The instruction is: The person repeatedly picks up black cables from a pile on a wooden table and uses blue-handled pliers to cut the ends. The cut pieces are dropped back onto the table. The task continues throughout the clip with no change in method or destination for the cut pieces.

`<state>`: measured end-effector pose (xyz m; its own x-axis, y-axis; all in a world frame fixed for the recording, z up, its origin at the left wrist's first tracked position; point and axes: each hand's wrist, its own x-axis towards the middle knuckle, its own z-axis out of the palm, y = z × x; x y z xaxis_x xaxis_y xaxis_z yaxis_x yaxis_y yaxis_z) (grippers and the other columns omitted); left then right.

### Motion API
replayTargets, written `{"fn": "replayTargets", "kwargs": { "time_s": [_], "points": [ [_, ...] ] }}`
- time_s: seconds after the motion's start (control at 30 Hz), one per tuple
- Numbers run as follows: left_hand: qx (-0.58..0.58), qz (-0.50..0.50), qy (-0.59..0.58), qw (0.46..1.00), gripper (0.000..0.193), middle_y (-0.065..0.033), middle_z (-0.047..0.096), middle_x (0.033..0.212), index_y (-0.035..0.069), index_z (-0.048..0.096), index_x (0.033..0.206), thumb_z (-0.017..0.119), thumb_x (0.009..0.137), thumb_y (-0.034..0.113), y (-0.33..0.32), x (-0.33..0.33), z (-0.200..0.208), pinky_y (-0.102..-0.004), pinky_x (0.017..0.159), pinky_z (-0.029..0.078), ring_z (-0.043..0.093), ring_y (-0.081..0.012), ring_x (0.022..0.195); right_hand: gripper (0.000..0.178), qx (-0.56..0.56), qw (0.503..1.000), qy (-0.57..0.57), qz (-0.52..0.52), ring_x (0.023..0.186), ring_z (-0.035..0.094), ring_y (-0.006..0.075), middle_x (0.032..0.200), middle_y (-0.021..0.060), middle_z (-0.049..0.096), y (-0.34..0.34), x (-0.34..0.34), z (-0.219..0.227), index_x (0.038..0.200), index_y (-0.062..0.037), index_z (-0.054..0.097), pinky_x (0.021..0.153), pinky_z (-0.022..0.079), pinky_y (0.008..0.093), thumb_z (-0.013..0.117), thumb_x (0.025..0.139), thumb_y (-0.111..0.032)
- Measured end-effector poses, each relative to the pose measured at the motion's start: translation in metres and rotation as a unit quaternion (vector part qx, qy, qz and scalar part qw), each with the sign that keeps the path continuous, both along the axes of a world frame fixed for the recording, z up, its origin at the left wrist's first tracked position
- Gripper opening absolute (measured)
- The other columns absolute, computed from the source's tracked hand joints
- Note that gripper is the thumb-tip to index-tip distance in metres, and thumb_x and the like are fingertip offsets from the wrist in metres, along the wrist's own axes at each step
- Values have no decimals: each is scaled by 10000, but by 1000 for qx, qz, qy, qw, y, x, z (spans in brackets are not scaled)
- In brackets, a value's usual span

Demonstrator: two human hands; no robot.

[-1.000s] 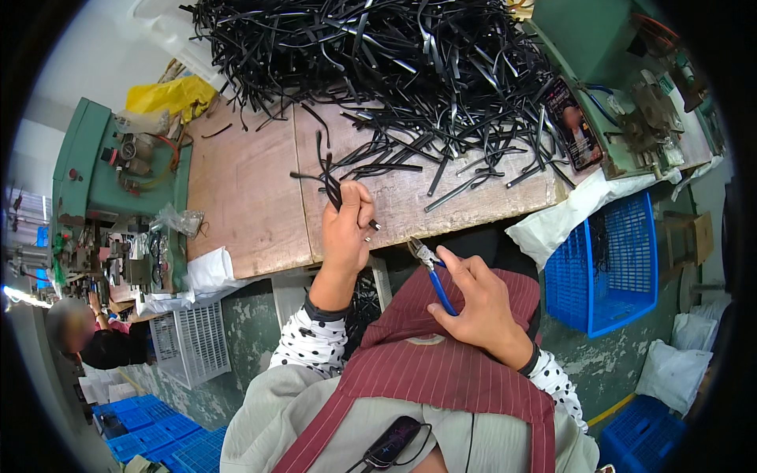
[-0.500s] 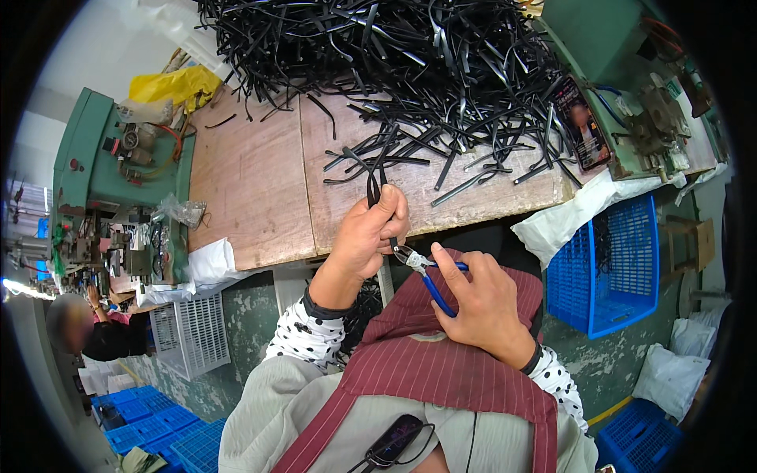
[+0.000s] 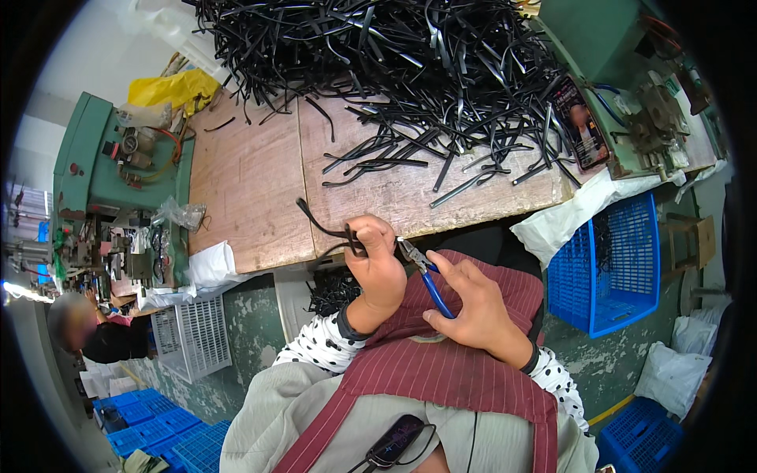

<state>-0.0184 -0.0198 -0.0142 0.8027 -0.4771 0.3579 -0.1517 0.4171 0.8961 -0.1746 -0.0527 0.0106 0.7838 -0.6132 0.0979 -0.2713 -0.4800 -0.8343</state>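
Observation:
My left hand [image 3: 377,272] is closed around a couple of black eyeglass temples [image 3: 321,226]. Their curved ends stick out to the left, over the front edge of the bench [image 3: 244,197]. In my right hand [image 3: 485,311] is a pair of blue-handled cutting pliers [image 3: 431,290]. The metal jaws point up and left, close beside the fingertips of my left hand. Whether the jaws touch a temple, I cannot tell. Beyond both hands, a big heap of similar black temples [image 3: 378,47] covers the back of the bench, with loose ones spread toward me.
Green machines stand at the left [image 3: 102,181] and right [image 3: 579,35] of the bench. A blue crate [image 3: 631,276] hangs low at the right, and a white crate [image 3: 209,331] is on the left. Another person [image 3: 118,339] sits at far left.
My left hand has turned over and tipped the temples from pointing away to pointing left. The pliers have shifted slightly, still in my right hand.

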Motion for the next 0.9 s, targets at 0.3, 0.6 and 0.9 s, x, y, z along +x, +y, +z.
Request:
{"fn": "replayTargets", "kwargs": {
  "time_s": [0.3,0.6,0.9],
  "points": [
    [58,-38,129,989,398,45,338,626,87,409,813,408,1054,405,0,-1,8,-219,491,200,277,-42,550,757,33,999,13,1,679,610,296,800,124,557,-2,-4,-12,1404,-134,509,632,520,394,775,695,-148],
    [380,62,-448,807,276,-90,671,861,147,669,1017,603,775,30,-51,82,-28,-407,639,505,643,-328,724,765,55,998,35,-21,687,615,266,804,114,564,-2,-11,-11,1408,-137,504,656,529,385,793,700,-177],
    [186,-26,-21,982,122,-51,723,876,75,649,1020,621,908,34,-29,88,-21,-250,719,496,673,-140,797,812,22,999,29,-33,753,614,269,871,111,559,-7,-13,-19,1418,-146,488,681,530,380,818,680,-217]
  ]
}}
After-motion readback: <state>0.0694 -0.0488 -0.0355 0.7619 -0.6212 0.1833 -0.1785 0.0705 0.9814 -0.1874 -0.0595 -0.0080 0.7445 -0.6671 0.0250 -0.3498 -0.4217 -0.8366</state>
